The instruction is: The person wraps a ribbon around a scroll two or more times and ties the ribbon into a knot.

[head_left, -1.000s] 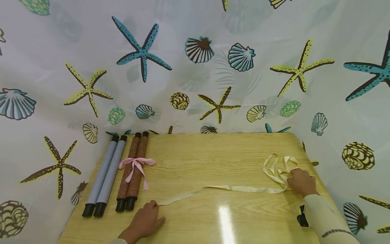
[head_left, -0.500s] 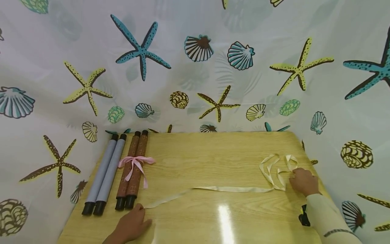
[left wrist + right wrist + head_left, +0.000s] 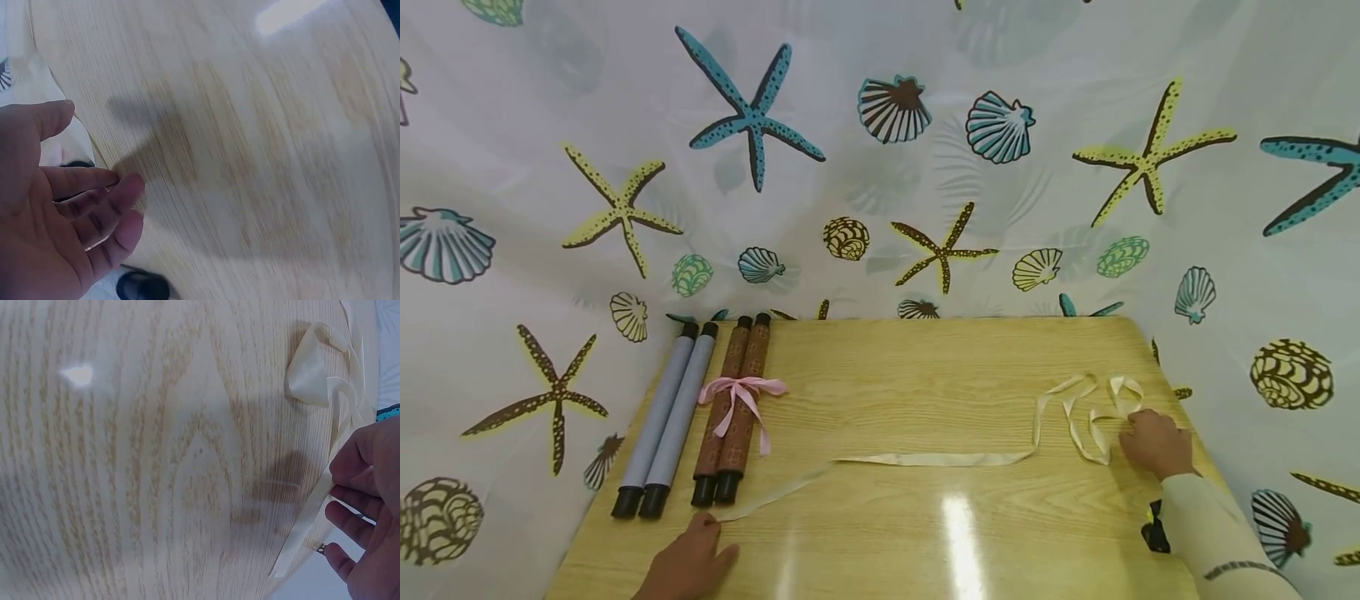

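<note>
A long cream ribbon (image 3: 936, 459) stretches across the wooden table, with its right part lying in loose loops. At the front left, my left hand (image 3: 685, 558) holds the ribbon's left end at its fingertips. In the left wrist view the thumb of the left hand (image 3: 69, 206) stands apart from the other fingers, and the ribbon is hard to make out there. My right hand (image 3: 1157, 443) is beside the loops at the right. Its thumb and forefinger pinch the ribbon (image 3: 306, 519) near a cut end, as the right wrist view shows.
Two grey-blue rolls (image 3: 670, 408) with black end caps lie at the left. Beside them, two brown patterned rolls (image 3: 736, 425) are tied with a pink ribbon bow (image 3: 741, 389). A small black-and-yellow object (image 3: 1156, 529) lies by the right sleeve. Shell-printed cloth surrounds the table (image 3: 887, 367).
My left hand has moved left and toward the front edge, drawing the ribbon along. The loops at the right have loosened and spread. My right hand has stayed nearly in place.
</note>
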`<state>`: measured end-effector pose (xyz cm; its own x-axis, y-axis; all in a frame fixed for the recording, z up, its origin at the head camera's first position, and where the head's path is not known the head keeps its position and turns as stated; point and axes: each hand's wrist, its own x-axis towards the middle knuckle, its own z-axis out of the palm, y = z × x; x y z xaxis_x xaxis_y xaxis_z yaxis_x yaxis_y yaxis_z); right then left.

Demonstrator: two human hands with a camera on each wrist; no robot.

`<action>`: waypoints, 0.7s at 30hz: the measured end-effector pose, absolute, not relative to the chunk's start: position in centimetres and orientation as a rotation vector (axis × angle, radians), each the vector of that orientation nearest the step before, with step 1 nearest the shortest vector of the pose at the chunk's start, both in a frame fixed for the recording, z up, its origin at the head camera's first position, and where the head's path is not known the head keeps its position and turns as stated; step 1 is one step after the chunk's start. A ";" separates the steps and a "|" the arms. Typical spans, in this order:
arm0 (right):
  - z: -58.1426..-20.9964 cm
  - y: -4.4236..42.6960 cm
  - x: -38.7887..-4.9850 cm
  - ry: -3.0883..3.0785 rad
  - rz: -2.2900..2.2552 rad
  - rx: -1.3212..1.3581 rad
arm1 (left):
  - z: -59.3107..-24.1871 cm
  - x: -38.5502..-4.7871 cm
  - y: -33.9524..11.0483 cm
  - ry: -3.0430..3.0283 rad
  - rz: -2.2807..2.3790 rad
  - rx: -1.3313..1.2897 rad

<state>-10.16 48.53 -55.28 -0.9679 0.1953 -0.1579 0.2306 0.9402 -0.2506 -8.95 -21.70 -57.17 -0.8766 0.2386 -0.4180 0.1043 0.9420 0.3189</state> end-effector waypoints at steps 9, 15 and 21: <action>-55.3 48.8 -10.1 2.925 -0.394 0.356 | -57.2 -9.8 -25.7 2.586 0.266 0.102; -55.6 49.0 -9.9 2.919 -0.390 0.358 | -57.5 -10.1 -28.4 2.591 0.188 0.050; -55.6 49.5 -9.9 2.920 -0.399 0.356 | -57.2 -10.1 -30.2 2.558 0.205 0.002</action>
